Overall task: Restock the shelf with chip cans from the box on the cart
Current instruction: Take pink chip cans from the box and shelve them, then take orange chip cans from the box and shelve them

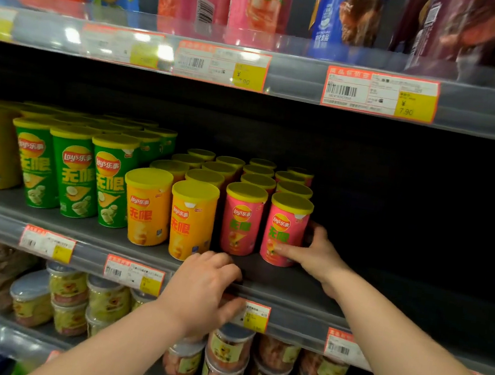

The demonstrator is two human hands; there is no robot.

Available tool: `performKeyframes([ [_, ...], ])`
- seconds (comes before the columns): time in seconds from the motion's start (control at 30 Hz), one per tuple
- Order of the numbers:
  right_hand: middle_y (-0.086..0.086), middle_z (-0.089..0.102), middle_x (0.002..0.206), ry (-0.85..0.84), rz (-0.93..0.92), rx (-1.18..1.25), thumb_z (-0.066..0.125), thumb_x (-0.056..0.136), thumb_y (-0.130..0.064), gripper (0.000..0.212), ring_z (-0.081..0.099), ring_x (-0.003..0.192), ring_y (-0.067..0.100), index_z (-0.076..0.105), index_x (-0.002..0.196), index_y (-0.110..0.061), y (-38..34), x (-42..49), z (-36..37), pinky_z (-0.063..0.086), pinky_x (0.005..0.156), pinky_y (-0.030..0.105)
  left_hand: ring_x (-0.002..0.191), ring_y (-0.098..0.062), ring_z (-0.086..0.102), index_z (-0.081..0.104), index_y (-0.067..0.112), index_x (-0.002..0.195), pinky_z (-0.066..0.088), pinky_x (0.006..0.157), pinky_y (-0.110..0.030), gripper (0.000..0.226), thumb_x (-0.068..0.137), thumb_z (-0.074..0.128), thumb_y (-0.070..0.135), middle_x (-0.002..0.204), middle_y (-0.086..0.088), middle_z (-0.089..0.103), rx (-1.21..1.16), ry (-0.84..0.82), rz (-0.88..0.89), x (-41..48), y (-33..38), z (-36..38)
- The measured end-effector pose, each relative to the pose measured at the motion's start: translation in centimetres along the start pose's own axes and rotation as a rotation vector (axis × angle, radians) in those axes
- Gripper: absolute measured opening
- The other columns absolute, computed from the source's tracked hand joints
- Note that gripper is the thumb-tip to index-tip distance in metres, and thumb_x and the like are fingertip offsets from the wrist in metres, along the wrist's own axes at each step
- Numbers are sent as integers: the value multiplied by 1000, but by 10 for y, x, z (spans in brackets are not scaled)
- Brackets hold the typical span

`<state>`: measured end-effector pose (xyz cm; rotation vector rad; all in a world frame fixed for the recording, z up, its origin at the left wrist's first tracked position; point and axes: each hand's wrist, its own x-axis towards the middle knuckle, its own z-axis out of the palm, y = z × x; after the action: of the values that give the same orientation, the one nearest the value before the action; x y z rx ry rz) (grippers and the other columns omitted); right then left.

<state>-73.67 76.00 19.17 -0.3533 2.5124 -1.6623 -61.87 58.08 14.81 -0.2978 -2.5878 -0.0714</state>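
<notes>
On the middle shelf (381,306), green cans (76,172) and orange cans (192,221) are faced label-out, grouped by flavour. Its front lip is gripped by the left hand (205,294), fingers curled over it, seemingly for steadying. Further right, the front pink can (284,229) is clamped between thumb and fingers of the right hand (319,255), apparently to be squared beside its neighbour. Neither box nor cart is seen.

Dark back panel (426,193), glossy snack bags (348,12) overhead, lidded jars (229,350) below, glare on yellow price labels (379,93).
</notes>
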Motion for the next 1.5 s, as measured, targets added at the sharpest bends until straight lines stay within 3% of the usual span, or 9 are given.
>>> performKeyframes([
  [0.1,9,42,143,42,11,-82,79,75,-25,88,45,127,25,26,143,-15,0,-9,-8,41,99,35,68,-17,62,67,26,82,51,58,-29,42,68,43,57,78,8,61,44,12,-60,-5,6,0],
  [0.23,7,48,131,73,-37,-254,74,79,-29,58,50,112,19,42,126,-17,1,-26,-12,41,85,27,80,-25,65,66,20,92,54,70,-34,43,69,44,50,89,0,64,51,43,-160,-16,13,-4],
  [0.33,0,50,119,44,-234,-410,71,80,-32,37,51,99,14,45,106,-25,0,-41,-8,44,85,29,92,-32,60,61,13,102,53,76,-39,43,73,51,43,100,-8,62,15,86,-197,-28,13,-7],
  [0.4,-6,47,112,-3,-398,-505,68,82,-33,32,51,100,12,48,107,-26,-4,-55,-1,43,86,29,97,-34,56,62,8,103,51,80,-39,44,74,54,40,105,-12,60,18,77,-237,-38,12,-9],
  [0.6,-8,50,113,-195,-780,-697,57,88,-36,27,47,108,15,54,113,-26,-14,-86,39,39,90,31,92,-29,61,67,13,102,53,75,-39,51,73,46,49,102,-5,62,109,-144,-396,-68,9,-17],
  [0.7,-5,51,118,-313,-854,-757,55,90,-34,30,47,113,19,54,117,-24,-13,-97,64,39,90,33,115,-25,49,50,22,129,42,93,-37,55,84,46,54,125,-1,51,181,-287,-468,-89,6,-17],
  [0.83,-3,50,123,-468,-870,-901,50,90,-39,34,46,117,23,50,121,-24,-9,-106,97,40,94,36,123,-23,40,38,22,136,34,101,-35,57,88,48,52,131,0,42,216,-387,-528,-119,-7,-20],
  [1.33,0,49,130,-764,-829,-1055,52,88,-40,42,47,121,25,48,127,-23,-31,-192,296,42,96,37,112,-27,49,49,19,118,40,89,-37,46,85,48,51,118,-4,50,184,-562,-781,-318,-95,-84],
  [1.5,1,54,119,-867,-861,-1089,52,87,-43,37,52,114,26,51,117,-23,-43,-235,376,46,91,40,115,-28,47,48,19,121,39,91,-39,46,86,48,50,120,-5,49,179,-602,-898,-395,-123,-113],
])
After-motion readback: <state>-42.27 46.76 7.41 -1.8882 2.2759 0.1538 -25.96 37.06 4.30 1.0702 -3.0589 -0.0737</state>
